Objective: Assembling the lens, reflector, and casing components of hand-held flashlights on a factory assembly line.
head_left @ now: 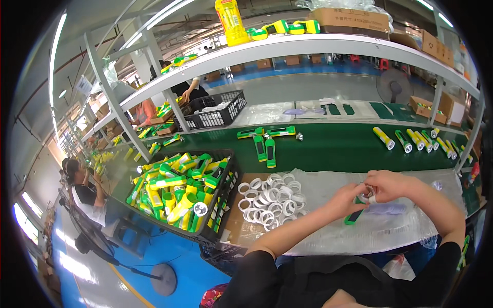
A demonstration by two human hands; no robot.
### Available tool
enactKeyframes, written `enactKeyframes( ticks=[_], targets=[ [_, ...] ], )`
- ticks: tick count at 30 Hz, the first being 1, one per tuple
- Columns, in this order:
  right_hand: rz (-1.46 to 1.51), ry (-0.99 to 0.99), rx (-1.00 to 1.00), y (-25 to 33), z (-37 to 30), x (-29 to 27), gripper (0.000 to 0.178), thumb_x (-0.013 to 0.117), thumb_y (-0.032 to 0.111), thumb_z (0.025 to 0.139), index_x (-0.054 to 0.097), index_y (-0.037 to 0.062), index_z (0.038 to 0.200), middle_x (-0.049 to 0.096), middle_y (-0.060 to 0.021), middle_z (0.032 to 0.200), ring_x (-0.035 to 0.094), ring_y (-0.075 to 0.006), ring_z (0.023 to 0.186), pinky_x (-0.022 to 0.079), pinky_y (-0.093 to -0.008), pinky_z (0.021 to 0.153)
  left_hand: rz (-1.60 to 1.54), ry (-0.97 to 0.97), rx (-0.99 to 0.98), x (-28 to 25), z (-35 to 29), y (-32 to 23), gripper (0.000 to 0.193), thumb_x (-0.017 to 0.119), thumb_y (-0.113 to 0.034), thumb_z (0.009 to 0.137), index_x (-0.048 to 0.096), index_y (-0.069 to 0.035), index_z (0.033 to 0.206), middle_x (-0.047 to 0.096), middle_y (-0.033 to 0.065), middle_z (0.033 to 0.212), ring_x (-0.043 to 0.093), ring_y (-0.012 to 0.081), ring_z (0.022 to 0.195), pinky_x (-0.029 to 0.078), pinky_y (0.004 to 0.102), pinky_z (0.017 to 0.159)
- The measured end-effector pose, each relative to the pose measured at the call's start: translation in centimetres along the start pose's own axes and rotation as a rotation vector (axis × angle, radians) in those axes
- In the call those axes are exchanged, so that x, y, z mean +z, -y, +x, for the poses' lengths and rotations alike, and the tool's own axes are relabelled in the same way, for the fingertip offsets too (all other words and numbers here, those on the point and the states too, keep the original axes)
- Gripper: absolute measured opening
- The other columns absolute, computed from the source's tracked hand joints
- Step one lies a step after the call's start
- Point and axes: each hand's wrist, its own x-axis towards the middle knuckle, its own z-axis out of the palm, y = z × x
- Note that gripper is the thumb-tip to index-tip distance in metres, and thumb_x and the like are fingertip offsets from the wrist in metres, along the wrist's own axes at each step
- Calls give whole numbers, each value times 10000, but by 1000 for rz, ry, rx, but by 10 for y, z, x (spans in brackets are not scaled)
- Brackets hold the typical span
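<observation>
Left hand (347,199): your thumb and fingers are closed on a green flashlight (353,217), its body slanting down below them, its head end up between your two hands.

Right hand (386,185): your fingers are curled in and closed at the flashlight's head end, almost meeting the left fingertips. A white ring shows there, under the right fingers; you cannot tell from this view whether it is fully seated.

Just below the right hand: clear plastic pieces (389,209), flat on a translucent plastic sheet (318,237) that spreads beneath both hands.

Left of the left hand: a loose heap of white rings (272,197), on a brown cardboard sheet (240,232).

Further left, past the rings: a black plastic crate (226,199), heaped with green-and-yellow flashlights (177,182).

Beyond the left hand, to its left: four green-and-yellow flashlights (270,152), lying close together on a green work surface (328,149).

Beyond the right hand, to its right: a row of mostly yellow flashlights (415,139), heads toward you.

Well beyond both hands: a pale raised shelf (308,45), bearing a yellow pouch (232,23), more flashlights (277,26) and a cardboard box (354,21).
</observation>
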Motion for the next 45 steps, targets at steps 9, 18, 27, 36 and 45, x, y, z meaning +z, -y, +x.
enactKeyframes(
  ticks=[9,18,27,36,45],
  targets=[
    [54,-67,17,-19,-2,11,298,775,293,685,610,64,782,564,-127,769,574,-310,744,454,-418,634,-39,0,47,7,6,5,446,796,-151,699,579,-97,1085,616,146,928,600,374,896,481,451,766],
    [54,-101,64,-12,1,7,185,671,87,680,569,22,820,564,-130,791,584,-320,780,459,-406,656,42,2,12,-5,17,0,384,827,-149,674,613,-119,993,632,105,884,617,320,822,502,409,702],
    [136,-98,170,-17,-10,18,246,716,150,686,597,2,843,596,-122,774,602,-280,669,463,-386,579,77,-1,20,10,13,-6,356,821,-160,692,607,-117,974,607,89,829,606,298,779,486,418,650],
    [9,-220,614,-12,-8,35,443,748,378,745,605,-24,866,635,-142,835,617,-266,713,472,-387,599,173,-43,-47,15,19,-8,353,824,-165,683,614,-139,966,581,75,771,587,272,696,486,401,620],
    [102,-206,374,-18,-8,38,349,729,278,804,581,7,968,590,-119,1014,611,-264,874,498,-370,725,97,-57,-51,16,21,1,359,828,-140,670,618,-149,961,598,67,773,591,258,694,491,383,619]
  ],
)
